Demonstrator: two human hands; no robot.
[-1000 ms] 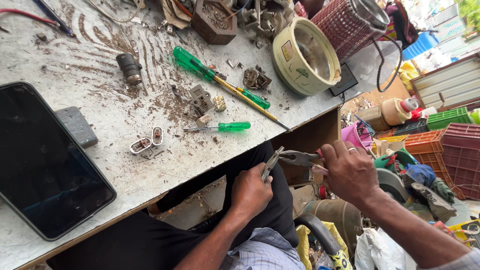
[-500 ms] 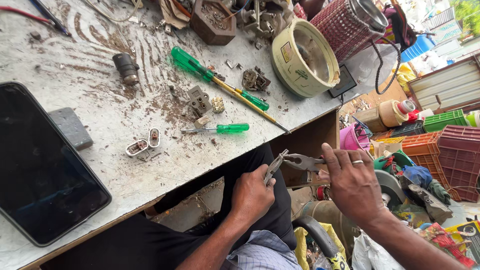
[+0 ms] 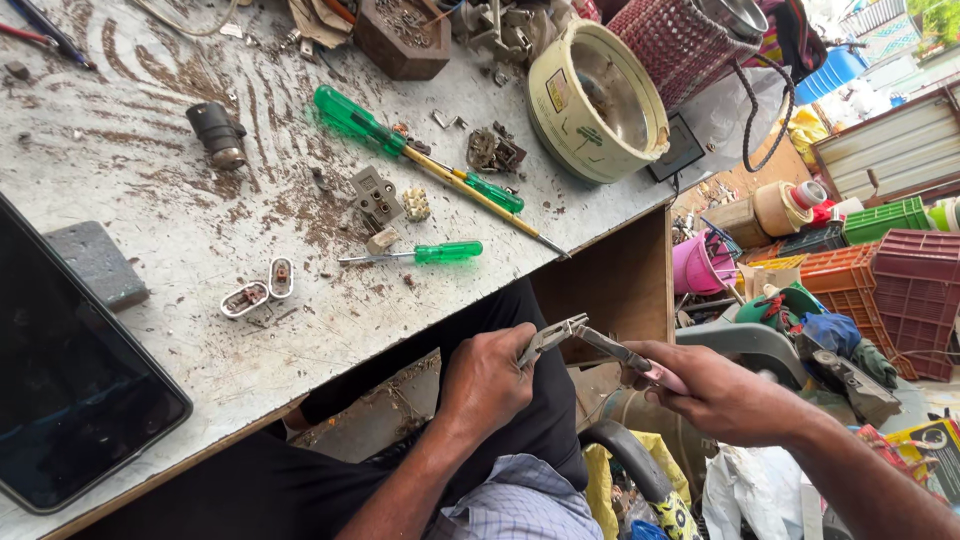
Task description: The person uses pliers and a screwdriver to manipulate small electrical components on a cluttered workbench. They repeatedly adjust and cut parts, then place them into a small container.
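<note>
Over my lap, below the workbench edge, my right hand [image 3: 715, 395] grips the handles of metal pliers [image 3: 575, 338]. The plier jaws point left and meet the fingertips of my left hand [image 3: 488, 378], which pinches something too small to make out. On the grey workbench [image 3: 200, 250] just above lie a small green screwdriver [image 3: 425, 254], two larger green-handled screwdrivers [image 3: 400, 140], a grey socket part [image 3: 377, 196] and two small oval white fittings [image 3: 258, 289].
A black tablet [image 3: 70, 400] lies at the bench's left end beside a grey block [image 3: 95, 262]. A cream round appliance shell [image 3: 595, 100] and a woven basket [image 3: 680, 45] stand at the far right. Plastic crates [image 3: 890, 270] and clutter fill the floor to the right.
Both hands have stayed together over my lap with the pliers; my right hand has shifted slightly lower and the view has tilted a little.
</note>
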